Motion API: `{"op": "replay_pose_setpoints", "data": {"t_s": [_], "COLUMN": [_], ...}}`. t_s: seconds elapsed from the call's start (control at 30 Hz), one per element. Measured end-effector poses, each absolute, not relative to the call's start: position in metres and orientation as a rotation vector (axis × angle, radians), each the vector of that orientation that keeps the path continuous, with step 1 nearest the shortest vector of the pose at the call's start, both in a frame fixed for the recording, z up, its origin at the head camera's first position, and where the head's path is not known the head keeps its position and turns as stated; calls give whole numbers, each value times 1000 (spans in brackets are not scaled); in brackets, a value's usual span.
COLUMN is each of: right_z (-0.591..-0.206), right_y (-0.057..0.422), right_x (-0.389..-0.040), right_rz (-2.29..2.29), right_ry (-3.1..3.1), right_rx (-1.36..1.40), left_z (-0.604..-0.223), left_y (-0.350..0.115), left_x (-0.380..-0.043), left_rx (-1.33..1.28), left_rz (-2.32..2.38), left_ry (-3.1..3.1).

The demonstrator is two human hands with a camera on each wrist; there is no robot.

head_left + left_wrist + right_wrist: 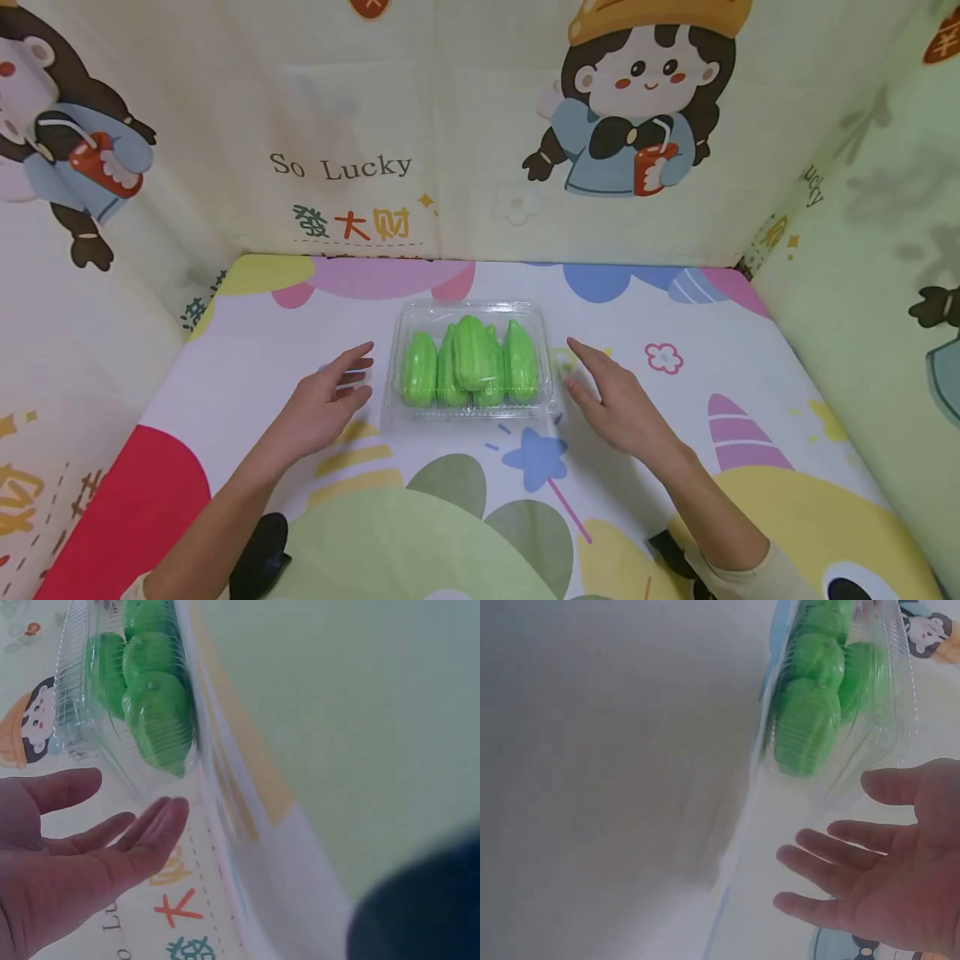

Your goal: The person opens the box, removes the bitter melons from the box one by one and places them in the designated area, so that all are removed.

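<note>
A clear plastic clamshell box (468, 310) stands at the middle of the table with its lid down. Inside lie several bright green, ridged, elongated pieces (420, 371) that look like toy vegetables; one rests on top of the others. To the left of the box is my left hand (322, 406), fingers extended, apart from its side and holding nothing. On the other side my right hand (618, 404) reaches toward the box with spread fingers, likewise touching nothing. Both wrist views show a gap between the fingertips and the clear plastic.
A colourful printed cloth (615, 325) covers the table. Cream printed curtains (480, 108) rise behind it and along both sides. A dark object (258, 554) sits by the left forearm, and another dark piece (671, 554) by the right one.
</note>
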State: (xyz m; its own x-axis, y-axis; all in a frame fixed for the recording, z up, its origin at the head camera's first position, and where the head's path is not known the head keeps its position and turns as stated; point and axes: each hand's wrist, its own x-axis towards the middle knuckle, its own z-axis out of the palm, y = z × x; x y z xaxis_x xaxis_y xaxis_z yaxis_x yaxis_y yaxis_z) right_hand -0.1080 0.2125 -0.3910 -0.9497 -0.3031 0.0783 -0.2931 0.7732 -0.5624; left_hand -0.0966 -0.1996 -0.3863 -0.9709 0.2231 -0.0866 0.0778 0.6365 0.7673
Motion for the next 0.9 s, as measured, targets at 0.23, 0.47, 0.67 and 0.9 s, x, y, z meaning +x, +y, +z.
{"op": "replay_pose_setpoints", "data": {"t_s": [0.23, 0.47, 0.67, 0.9], "right_z": [-391, -391, -394, -399], "right_y": [208, 210, 212, 209], "right_x": [-105, -110, -112, -111], "right_rz": [-1099, -1498, -1749, -1814], "right_ry": [2859, 2412, 2091, 2080], "right_rx": [-488, -258, -154, -164], "left_z": [-389, -388, -387, -387], "left_y": [-199, -198, -198, -197], "left_x": [-98, -103, -103, -103], "left_rx": [147, 111, 87, 60], "left_rz": [1441, 1634, 1698, 1728], "left_ry": [2437, 2198, 2094, 2044]}}
